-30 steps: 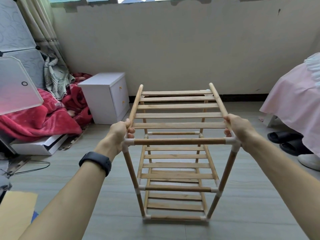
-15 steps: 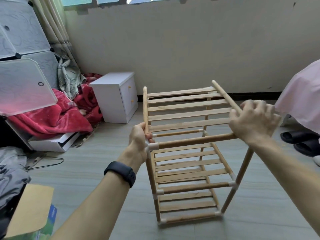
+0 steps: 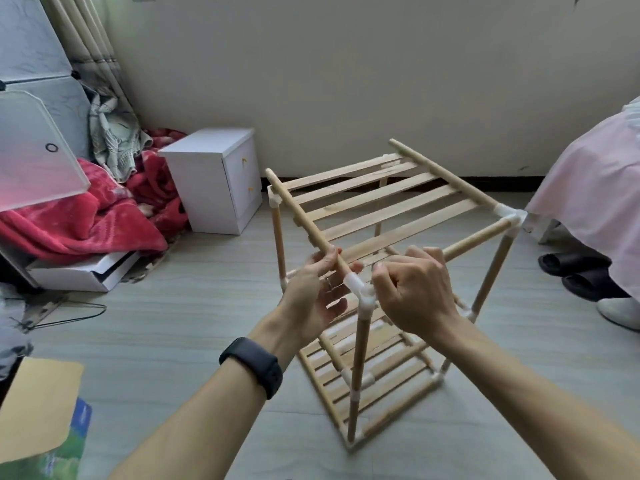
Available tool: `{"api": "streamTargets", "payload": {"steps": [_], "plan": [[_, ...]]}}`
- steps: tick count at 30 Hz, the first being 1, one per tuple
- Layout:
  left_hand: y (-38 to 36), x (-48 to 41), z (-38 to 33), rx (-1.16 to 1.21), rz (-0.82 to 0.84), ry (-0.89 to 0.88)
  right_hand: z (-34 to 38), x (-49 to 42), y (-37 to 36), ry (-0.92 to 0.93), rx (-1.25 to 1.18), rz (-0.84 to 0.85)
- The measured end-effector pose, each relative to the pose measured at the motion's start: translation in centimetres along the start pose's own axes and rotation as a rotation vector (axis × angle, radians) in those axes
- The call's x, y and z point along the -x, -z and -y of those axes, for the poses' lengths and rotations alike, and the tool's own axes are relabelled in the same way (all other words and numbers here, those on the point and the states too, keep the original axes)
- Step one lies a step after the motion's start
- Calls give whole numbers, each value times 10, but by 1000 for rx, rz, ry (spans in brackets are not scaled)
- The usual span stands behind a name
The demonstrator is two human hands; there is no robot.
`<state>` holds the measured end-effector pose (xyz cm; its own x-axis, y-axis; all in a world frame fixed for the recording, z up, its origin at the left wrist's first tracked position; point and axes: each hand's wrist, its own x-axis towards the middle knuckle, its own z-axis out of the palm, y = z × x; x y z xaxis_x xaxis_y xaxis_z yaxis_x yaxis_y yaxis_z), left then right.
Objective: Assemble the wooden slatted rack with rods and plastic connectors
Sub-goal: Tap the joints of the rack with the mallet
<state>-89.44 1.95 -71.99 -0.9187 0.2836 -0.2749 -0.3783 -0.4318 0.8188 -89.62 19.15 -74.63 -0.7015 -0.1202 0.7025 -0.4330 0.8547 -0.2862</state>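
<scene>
Rack (image 3: 381, 206) stands upright on the floor (image 3: 173, 306), centre to lower right of frame. Three slatted tiers in place: top, mid, bottom. Uprights and white connectors visible at the corners that show; far rear joints partly hidden.

Work now at near top corner connector (image 3: 356, 284), centre of frame, atop the near upright (image 3: 360, 348).
- Left hand (image 3: 322, 289): grip clamped on side rod (image 3: 304, 220) just above the connector.
- Right hand (image 3: 412, 296): grip curled round front rod (image 3: 478, 237), close beside the same connector.

Assessment: build approx. complete. This looks like seating or checking one joint, not adding parts. Cannot tell whether rod ends sit fully home in the connector. Remaining, prob.: press this corner tight, check other top joints, e.g. right corner (image 3: 507, 216).

Surroundings: white cabinet (image 3: 214, 181) and red blanket (image 3: 86, 220) at left, pink bedcover (image 3: 588, 188) at right.
</scene>
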Motion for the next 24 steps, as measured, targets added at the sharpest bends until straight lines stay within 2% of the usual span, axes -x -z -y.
{"api": "streamTargets", "payload": {"steps": [5, 15, 17, 24], "plan": [[-5, 4, -1, -25, 213, -10, -17, 3, 9, 49, -54, -87], [-1, -5, 14, -158, 349, -17, -39, 6, 14, 73, -77, -117], [-2, -5, 17, -165, 349, -30, -41, 7, 14, 84, -83, -132], [-20, -2, 34, -194, 190, -140, -52, 8, 15, 27, -108, -148]]}}
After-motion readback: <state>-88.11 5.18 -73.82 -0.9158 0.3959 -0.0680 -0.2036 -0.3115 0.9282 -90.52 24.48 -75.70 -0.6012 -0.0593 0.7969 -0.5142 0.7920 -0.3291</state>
